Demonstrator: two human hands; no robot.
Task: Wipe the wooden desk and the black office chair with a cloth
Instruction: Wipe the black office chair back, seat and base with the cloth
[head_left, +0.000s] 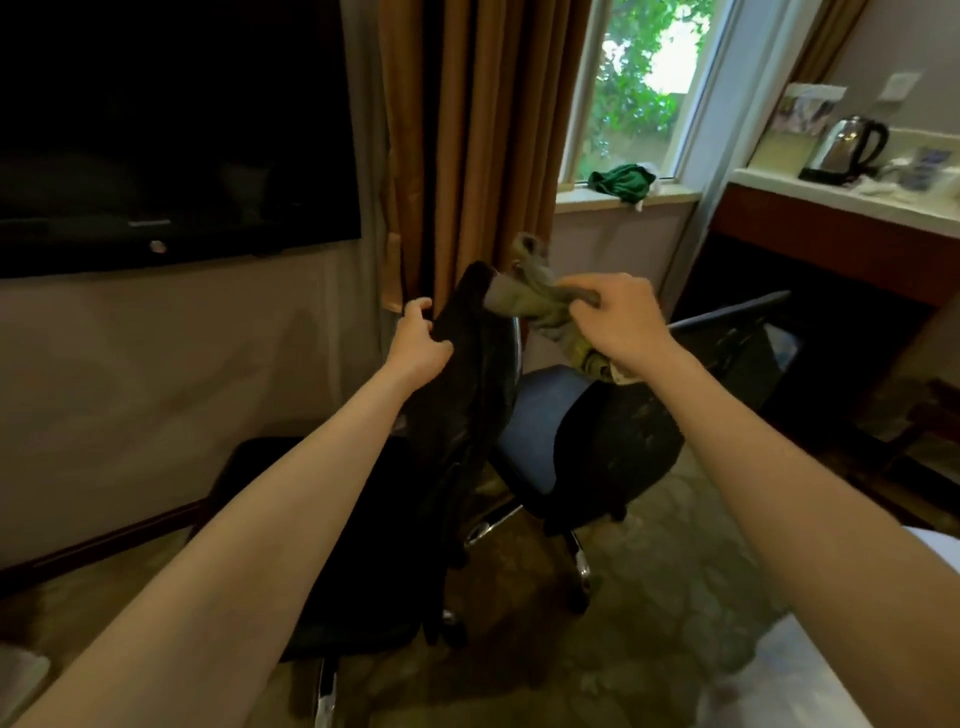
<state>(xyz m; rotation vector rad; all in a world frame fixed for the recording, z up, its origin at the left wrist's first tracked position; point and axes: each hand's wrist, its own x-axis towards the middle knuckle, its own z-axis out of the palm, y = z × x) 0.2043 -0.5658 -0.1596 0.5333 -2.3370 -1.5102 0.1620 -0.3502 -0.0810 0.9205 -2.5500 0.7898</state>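
Left hand (418, 340): chair backrest (467, 405) is being gripped by curled fingers.
Right hand (618, 325): olive cloth (535, 304) (bunched) is being pinched, at backrest's one o'clock.

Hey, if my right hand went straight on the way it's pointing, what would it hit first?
Probably the top of the black chair back, which the cloth in your right hand seems to touch; depth is hard to judge.
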